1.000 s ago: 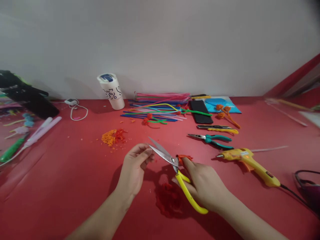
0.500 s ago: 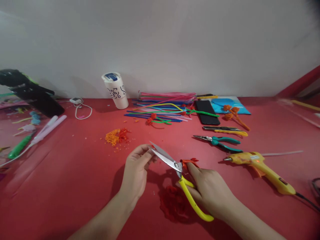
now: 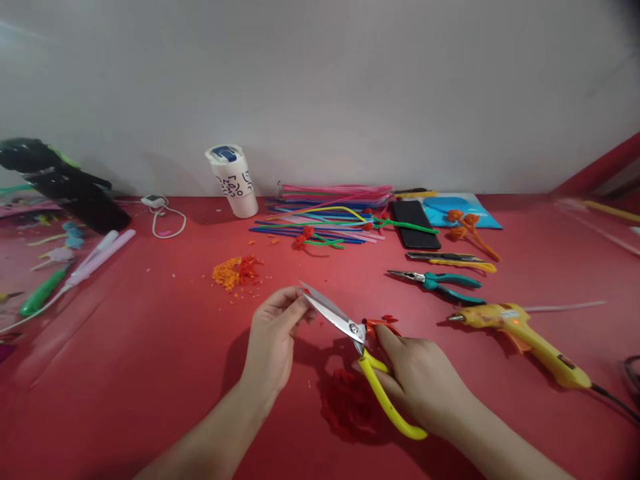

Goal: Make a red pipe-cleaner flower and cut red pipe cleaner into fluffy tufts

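Note:
My right hand (image 3: pixel 425 380) is wrapped round the handles of a pair of scissors (image 3: pixel 336 317), one yellow and one orange-red. The blades are slightly apart and point up and left. Their tips reach the fingertips of my left hand (image 3: pixel 275 333), which is closed in a pinch. A small bit of red material (image 3: pixel 306 291) shows between those fingers and the blade tips; the rest of it is hidden. Below the scissors, partly in shadow, lies a loose heap of red fuzzy strands (image 3: pixel 345 407).
Orange and red clippings (image 3: pixel 233 272) lie left of centre. Behind are a white tumbler (image 3: pixel 235 183), colourful pipe cleaners (image 3: pixel 320 213) and a black phone (image 3: pixel 415 223). On the right lie a utility knife (image 3: pixel 450 259), pliers (image 3: pixel 435 281) and a yellow glue gun (image 3: pixel 525 337).
The scissor blades have drawn slightly closer together at the tips. Both hands stay in nearly the same place, and the view has shifted very slightly.

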A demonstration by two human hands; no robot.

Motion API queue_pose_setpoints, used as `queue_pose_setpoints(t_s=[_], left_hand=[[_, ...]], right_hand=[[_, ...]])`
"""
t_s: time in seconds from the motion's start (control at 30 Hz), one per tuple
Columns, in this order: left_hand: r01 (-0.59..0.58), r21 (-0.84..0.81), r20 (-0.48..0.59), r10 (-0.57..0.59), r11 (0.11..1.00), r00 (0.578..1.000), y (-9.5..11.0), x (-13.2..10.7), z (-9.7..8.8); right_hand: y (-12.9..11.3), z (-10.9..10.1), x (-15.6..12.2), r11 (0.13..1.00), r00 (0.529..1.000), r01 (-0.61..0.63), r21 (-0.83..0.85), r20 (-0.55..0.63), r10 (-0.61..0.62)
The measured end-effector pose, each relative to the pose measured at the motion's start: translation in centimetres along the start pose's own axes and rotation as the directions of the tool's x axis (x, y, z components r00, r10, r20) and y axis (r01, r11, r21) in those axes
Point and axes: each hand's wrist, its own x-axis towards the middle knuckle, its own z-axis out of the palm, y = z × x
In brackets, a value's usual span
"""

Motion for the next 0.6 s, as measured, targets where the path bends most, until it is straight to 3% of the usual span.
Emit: queue_pose_setpoints(t_s=[0.4,0.6], left_hand=[[0.006,-0.009,-0.016,-0.007,1.0,1.0,0.01,0.1,-0.18],[0.013,-0.001,-0.037,-0.013,1.0,0.999,0.07,0.08,0.03]], right_hand=[[-0.2,-0.02,0.29,0.998,0.995,-0.038,0.046,0.09,0.034],[-0.15,-0.08,0.16,0.998,0.996,-0.052,0.027,0.078,0.049]])
